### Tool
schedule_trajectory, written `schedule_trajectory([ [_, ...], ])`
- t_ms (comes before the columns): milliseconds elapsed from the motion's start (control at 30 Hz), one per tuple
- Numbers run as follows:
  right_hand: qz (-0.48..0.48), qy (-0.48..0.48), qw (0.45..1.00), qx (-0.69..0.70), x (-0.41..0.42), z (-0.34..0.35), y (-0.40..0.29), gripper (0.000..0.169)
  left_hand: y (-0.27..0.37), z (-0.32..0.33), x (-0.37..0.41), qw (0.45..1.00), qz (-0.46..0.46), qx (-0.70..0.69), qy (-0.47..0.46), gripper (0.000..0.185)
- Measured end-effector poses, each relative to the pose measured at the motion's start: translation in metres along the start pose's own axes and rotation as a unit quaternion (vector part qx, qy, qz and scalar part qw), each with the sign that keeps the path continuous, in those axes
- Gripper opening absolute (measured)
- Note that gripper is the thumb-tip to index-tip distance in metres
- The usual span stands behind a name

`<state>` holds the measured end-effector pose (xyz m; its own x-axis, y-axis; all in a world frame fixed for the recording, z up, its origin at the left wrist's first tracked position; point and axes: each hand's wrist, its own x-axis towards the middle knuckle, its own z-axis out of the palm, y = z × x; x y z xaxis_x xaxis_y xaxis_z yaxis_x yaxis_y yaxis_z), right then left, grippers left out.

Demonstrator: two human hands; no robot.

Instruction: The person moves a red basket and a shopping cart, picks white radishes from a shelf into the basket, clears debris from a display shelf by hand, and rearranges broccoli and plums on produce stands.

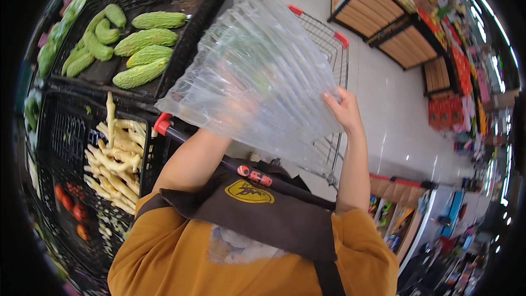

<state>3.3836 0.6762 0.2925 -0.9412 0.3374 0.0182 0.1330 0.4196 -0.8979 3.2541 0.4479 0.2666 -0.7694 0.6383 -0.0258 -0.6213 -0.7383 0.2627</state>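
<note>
A large clear ribbed plastic sheet or bag (287,78), which looks like air-column packaging, spreads out over the shopping cart (343,61). At its right edge, my right hand (344,105) pinches the plastic between thumb and fingers. My left hand (242,105) shows only as a blur through the plastic, so its grip, and whether it is behind or inside, cannot be told. Something greenish also shows dimly through the upper part. Below the plastic runs the cart's dark handle (283,187) with red end caps, close to my brown apron (263,218).
Left of me, one black crate (193,37) holds several bitter melons (146,37). Nearer are pale ginger-like roots (115,164) and several tomatoes (78,209). Wood-fronted display stands (370,8) line the right, beyond the shiny floor (374,102). A snack shelf (390,213) stands at lower right.
</note>
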Motion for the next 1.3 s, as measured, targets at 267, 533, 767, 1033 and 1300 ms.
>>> schedule_trajectory([
  [267, -0.035, 0.027, 0.996, -0.075, -0.002, 0.003, 0.005, 0.02, 0.003, -0.004, 0.001, 0.999, -0.019, 0.044, -0.006, 0.038],
  [533, 0.026, -0.007, 0.999, 0.042, -0.005, 0.011, 0.017, 0.018, -0.004, -0.02, 0.001, 0.997, -0.026, 0.068, -0.009, 0.037],
  [767, 0.081, -0.038, 0.986, 0.14, -0.006, 0.02, 0.01, 0.027, -0.004, -0.021, 0.002, 0.998, -0.051, 0.013, 0.026, 0.039],
  [1033, 0.056, -0.066, 0.987, 0.139, -0.005, 0.02, 0.002, 0.038, -0.01, -0.03, 0.009, 0.995, -0.035, 0.091, -0.01, 0.051],
  [1300, 0.058, -0.038, 0.993, 0.098, -0.003, 0.035, 0.008, 0.04, -0.004, -0.014, -0.005, 0.996, -0.034, 0.083, -0.014, 0.055],
])
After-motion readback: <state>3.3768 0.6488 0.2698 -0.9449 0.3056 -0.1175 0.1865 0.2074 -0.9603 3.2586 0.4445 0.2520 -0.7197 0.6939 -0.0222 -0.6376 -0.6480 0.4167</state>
